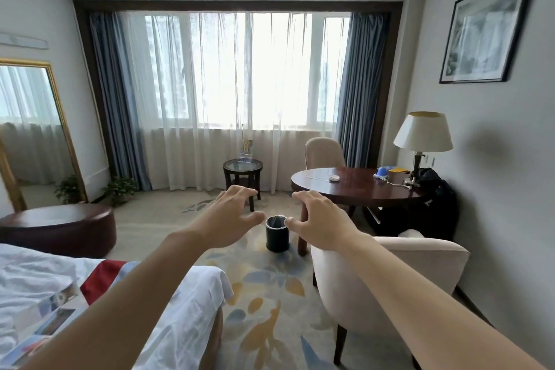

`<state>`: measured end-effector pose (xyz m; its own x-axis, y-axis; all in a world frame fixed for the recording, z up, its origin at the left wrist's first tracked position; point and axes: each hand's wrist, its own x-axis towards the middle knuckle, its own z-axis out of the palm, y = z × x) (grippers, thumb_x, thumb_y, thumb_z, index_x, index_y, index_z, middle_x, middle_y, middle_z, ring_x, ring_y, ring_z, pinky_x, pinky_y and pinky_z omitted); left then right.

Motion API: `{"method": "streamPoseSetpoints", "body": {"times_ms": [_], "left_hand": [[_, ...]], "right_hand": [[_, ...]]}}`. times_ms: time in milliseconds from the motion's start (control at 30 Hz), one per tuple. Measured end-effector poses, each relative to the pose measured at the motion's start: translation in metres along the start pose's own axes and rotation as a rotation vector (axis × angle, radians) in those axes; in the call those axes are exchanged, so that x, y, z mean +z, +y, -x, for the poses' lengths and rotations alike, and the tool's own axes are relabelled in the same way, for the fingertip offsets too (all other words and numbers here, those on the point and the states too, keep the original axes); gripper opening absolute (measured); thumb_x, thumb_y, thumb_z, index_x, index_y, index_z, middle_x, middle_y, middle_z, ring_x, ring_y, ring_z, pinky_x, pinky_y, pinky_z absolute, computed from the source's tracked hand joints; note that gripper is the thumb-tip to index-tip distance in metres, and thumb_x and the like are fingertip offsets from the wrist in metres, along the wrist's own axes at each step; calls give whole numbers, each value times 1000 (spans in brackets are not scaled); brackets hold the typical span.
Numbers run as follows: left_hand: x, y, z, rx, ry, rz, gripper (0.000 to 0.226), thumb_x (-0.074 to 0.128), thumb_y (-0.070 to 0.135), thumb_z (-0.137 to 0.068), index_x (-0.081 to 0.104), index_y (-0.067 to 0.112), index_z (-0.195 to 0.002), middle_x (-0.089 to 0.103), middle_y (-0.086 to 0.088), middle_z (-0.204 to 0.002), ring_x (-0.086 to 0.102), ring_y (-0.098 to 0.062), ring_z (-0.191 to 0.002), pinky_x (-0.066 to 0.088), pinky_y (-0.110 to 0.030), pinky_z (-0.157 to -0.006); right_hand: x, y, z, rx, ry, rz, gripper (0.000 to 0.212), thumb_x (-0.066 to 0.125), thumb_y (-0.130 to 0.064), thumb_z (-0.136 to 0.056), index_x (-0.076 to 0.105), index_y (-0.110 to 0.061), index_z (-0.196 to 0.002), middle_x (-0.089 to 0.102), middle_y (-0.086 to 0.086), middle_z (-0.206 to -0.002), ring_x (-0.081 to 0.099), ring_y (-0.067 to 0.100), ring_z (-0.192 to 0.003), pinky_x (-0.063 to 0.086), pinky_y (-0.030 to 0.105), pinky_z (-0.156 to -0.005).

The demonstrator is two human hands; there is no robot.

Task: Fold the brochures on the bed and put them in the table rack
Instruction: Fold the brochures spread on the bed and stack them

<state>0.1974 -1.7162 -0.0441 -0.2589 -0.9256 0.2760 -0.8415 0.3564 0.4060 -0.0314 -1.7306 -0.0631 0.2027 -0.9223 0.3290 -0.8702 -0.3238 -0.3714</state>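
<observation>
Both my arms are stretched forward over the floor. My left hand point(229, 216) and my right hand point(319, 222) hang side by side with fingers spread and nothing in them. Brochures point(48, 318) lie unfolded on the white bed point(180, 303) at the lower left, partly hidden behind my left forearm. Far ahead, a clear rack point(247, 151) with a colourful brochure standing in it sits on a small round glass-topped side table point(242, 166) by the window.
A black waste bin point(277, 233) stands on the patterned carpet between my hands. A beige armchair point(390, 276) is at the right. Behind it are a round wooden table point(357, 186), a lamp point(423, 141) and a second chair point(324, 153). A dark ottoman point(60, 228) and a mirror point(30, 129) are left.
</observation>
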Motion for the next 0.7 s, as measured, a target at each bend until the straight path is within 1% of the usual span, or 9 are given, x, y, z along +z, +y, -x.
{"method": "streamPoseSetpoints", "body": {"times_ms": [100, 200, 333, 433, 533, 633, 700], "left_hand": [[15, -26, -52, -11, -3, -9, 65, 55, 52, -94, 36, 24, -150, 33, 4, -155, 32, -17, -141, 30, -38, -115], [25, -57, -100, -46, 49, -17, 62, 55, 50, -95, 40, 23, -148, 38, 4, -152, 35, -15, -139, 30, -32, -112], [29, -103, -145, -129, 76, -12, 57, 56, 46, -96, 43, 22, -146, 41, 3, -150, 36, -16, -139, 30, -33, -113], [25, -143, -160, -218, 59, -16, 55, 57, 43, -97, 46, 18, -144, 42, -1, -149, 38, -17, -138, 29, -30, -112], [16, -190, -165, -324, 49, -26, 55, 56, 43, -97, 47, 16, -144, 42, -5, -150, 40, -20, -136, 31, -34, -113], [9, -246, -155, -444, 65, -12, 56, 56, 45, -96, 47, 17, -144, 41, -5, -152, 40, -21, -138, 30, -34, -112], [11, -286, -141, -525, 71, -7, 55, 56, 46, -96, 47, 20, -143, 41, -4, -153, 42, -21, -136, 33, -36, -111]], "right_hand": [[21, 23, -60, -17, -8, -4, 70, 55, -60, -83, 41, -32, -145, 44, -10, -149, 43, 16, -135, 39, 38, -103], [43, 41, -124, -39, -41, -19, 71, 54, -58, -84, 40, -30, -147, 41, -10, -152, 40, 15, -137, 37, 38, -107], [80, 47, -205, -117, -88, -19, 68, 57, -55, -87, 41, -30, -148, 43, -10, -151, 44, 15, -134, 39, 35, -101], [118, 29, -252, -186, -146, -52, 67, 58, -55, -86, 42, -31, -147, 45, -8, -149, 48, 18, -131, 41, 37, -100], [165, -1, -290, -276, -216, -53, 67, 60, -55, -86, 42, -31, -146, 48, -5, -147, 51, 21, -128, 43, 40, -100], [216, -39, -321, -359, -269, -64, 66, 62, -54, -86, 43, -31, -145, 49, -5, -147, 51, 20, -127, 43, 38, -98], [253, -66, -336, -417, -318, -65, 65, 62, -53, -86, 44, -30, -144, 50, -6, -147, 51, 19, -127, 43, 38, -99]]}}
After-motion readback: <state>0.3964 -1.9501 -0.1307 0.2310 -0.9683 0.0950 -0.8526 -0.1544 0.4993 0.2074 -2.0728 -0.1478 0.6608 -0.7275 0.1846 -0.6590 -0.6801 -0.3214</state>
